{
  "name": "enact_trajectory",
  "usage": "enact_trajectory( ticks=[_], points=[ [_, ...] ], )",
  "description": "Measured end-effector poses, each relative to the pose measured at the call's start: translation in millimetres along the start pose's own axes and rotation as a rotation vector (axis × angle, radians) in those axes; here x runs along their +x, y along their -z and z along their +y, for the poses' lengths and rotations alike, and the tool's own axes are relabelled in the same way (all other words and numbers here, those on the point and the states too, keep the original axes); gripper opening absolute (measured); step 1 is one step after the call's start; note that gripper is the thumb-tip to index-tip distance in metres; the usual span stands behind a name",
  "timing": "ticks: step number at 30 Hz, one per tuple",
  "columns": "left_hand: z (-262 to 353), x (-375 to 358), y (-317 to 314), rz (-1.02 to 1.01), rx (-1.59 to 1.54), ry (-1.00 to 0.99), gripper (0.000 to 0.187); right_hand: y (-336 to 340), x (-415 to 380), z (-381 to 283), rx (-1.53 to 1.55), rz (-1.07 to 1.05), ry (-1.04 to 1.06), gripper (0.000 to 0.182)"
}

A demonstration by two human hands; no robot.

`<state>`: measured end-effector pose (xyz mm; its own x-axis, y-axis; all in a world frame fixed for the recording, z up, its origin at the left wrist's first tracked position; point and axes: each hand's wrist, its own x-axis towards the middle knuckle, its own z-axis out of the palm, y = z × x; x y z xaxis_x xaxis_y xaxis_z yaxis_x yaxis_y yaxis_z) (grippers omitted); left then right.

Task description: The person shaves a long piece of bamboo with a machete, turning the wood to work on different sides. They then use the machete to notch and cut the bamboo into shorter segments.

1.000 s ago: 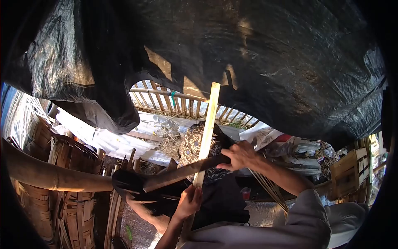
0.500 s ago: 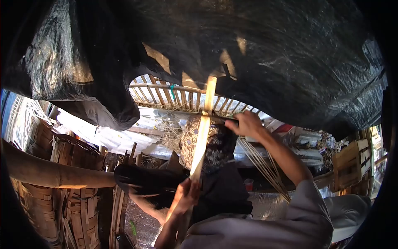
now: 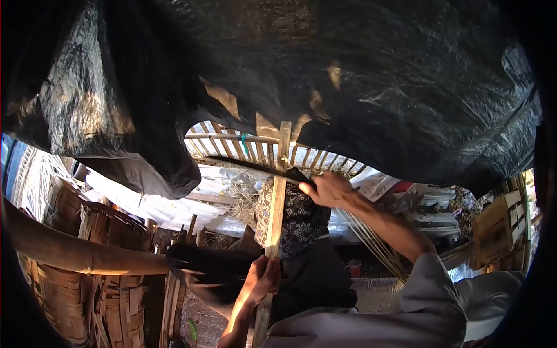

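Note:
My left hand (image 3: 262, 279) is closed around a long, pale bamboo strip (image 3: 275, 214), which stands nearly upright before me with its lower end running past my wrist. In my right hand (image 3: 332, 189) is a knife with a long dark blade (image 3: 243, 167). The blade lies across the upper part of the strip and points left; it looks to be touching the strip, though the exact contact is hard to make out. Behind the strip, a patterned cloth (image 3: 299, 217) covers something on or by my lap.
Black plastic sheeting (image 3: 383, 75) hangs low overhead. A thick bamboo pole (image 3: 87, 246) juts in from the left above woven bamboo baskets (image 3: 119, 301). Thin bamboo strips (image 3: 374, 240) lie right, near a red cup (image 3: 354, 267) and a wooden crate (image 3: 496, 229). A slatted bamboo rail (image 3: 232, 142) stands ahead.
My right hand has shifted left and down, and much more of the knife blade now shows left of the strip. The strip's top has moved left and down, leaving it more upright.

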<state>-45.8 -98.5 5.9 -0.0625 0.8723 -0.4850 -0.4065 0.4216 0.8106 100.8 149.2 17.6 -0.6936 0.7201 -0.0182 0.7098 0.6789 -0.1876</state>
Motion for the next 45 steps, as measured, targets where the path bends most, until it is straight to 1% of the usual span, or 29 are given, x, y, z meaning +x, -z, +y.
enact_trajectory(
  ticks=[1, 2, 4, 5, 6, 7, 8, 9, 10, 12, 13, 14, 15, 16, 19, 22, 24, 25, 27, 28, 30, 31, 33, 36, 38, 40, 41, 43, 45],
  points=[
    [-2, -3, 3, -0.013, -0.006, -0.002, 0.024, -2, -7, -5, 0.017, -0.004, 0.097, 0.056],
    [-4, -4, 7, -0.022, -0.008, -0.010, 0.024, -5, -12, -6, -0.088, -0.012, 0.240, 0.065],
    [-13, -10, 13, -0.050, 0.050, 0.017, 0.022, 4, -7, 6, -0.303, -0.008, 0.489, 0.065],
    [-13, -14, 12, -0.031, 0.035, 0.019, 0.022, 7, 3, 16, -0.275, 0.022, 0.365, 0.067],
    [-14, -21, 10, -0.014, 0.021, 0.028, 0.021, 1, 17, 32, -0.074, 0.227, 0.258, 0.064],
    [-15, -26, 11, -0.019, 0.032, 0.035, 0.021, 13, 30, 32, -0.017, 0.215, -0.004, 0.061],
    [-18, -30, 11, -0.006, 0.012, 0.067, 0.021, 4, 45, 45, -0.113, 0.332, -0.087, 0.059],
    [-16, -31, 13, 0.009, 0.002, 0.091, 0.021, 5, 43, 49, -0.097, 0.293, -0.115, 0.057],
    [-9, -32, 12, 0.005, 0.042, 0.112, 0.021, 7, 42, 54, -0.081, 0.259, -0.137, 0.056],
    [-13, -29, 16, -0.017, -0.029, 0.122, 0.021, -1, 23, 59, 0.033, 0.389, 0.185, 0.058],
    [-14, -26, 15, -0.021, -0.030, 0.119, 0.021, -6, 12, 58, -0.033, 0.108, 0.122, 0.057],
    [-15, -23, 14, -0.029, 0.007, 0.083, 0.021, 6, -5, 37, -0.131, 0.050, 0.136, 0.058],
    [-17, -22, 13, -0.035, 0.044, 0.049, 0.022, -13, -14, 37, -0.176, 0.181, 0.189, 0.058],
    [-19, -21, 12, -0.034, 0.045, 0.055, 0.022, -14, -24, 30, -0.116, 0.093, 0.162, 0.061],
    [-25, -15, 16, -0.016, 0.032, 0.048, 0.023, -30, -48, 20, -0.073, 0.120, 0.148, 0.056],
    [-25, -12, 17, 0.018, -0.053, 0.071, 0.025, -37, -75, 2, 0.242, 0.214, -0.053, 0.043],
    [-13, -5, 11, 0.011, -0.036, 0.034, 0.026, -38, -92, -10, 0.396, 0.170, -0.211, 0.043],
    [-8, 0, 9, 0.019, -0.039, 0.039, 0.026, -46, -101, -12, 0.400, 0.162, -0.207, 0.043],
    [-2, 14, 4, 0.054, -0.067, 0.053, 0.026, -66, -118, -13, 0.671, 0.152, -0.246, 0.040],
    [-2, 21, 4, 0.057, -0.075, 0.050, 0.026, -76, -126, -17, 0.684, 0.332, -0.171, 0.038],
    [-3, 34, 2, 0.003, -0.040, -0.034, 0.024, -69, -141, -23, 0.753, 0.261, -0.333, 0.038],
    [0, 37, 0, -0.016, -0.025, -0.048, 0.024, -66, -147, -24, 0.745, 0.261, -0.326, 0.038],
    [2, 41, -2, -0.038, -0.032, -0.050, 0.023, -62, -160, -27, 0.914, -0.054, -0.643, 0.040],
    [-5, 44, -4, -0.040, 0.035, -0.096, 0.019, -80, -175, -23, 0.793, 0.031, -0.535, 0.040],
    [-16, 48, -3, -0.022, 0.104, -0.146, 0.018, -76, -177, -26, 0.773, 0.033, -0.553, 0.037],
    [-28, 49, 1, 0.007, 0.334, -0.351, 0.025, -65, -175, -34, 0.813, -0.019, -0.650, 0.034],
    [-30, 46, 3, 0.004, 0.326, -0.350, 0.025, -66, -176, -36, 0.805, -0.022, -0.653, 0.034],
    [-29, 39, 10, 0.077, 0.606, -0.454, 0.031, -77, -177, -39, 0.579, 0.194, -0.536, 0.033],
    [-28, 25, 13, 0.095, 0.631, -0.376, 0.032, -84, -180, -36, 0.660, 0.167, -0.549, 0.038]
  ],
)
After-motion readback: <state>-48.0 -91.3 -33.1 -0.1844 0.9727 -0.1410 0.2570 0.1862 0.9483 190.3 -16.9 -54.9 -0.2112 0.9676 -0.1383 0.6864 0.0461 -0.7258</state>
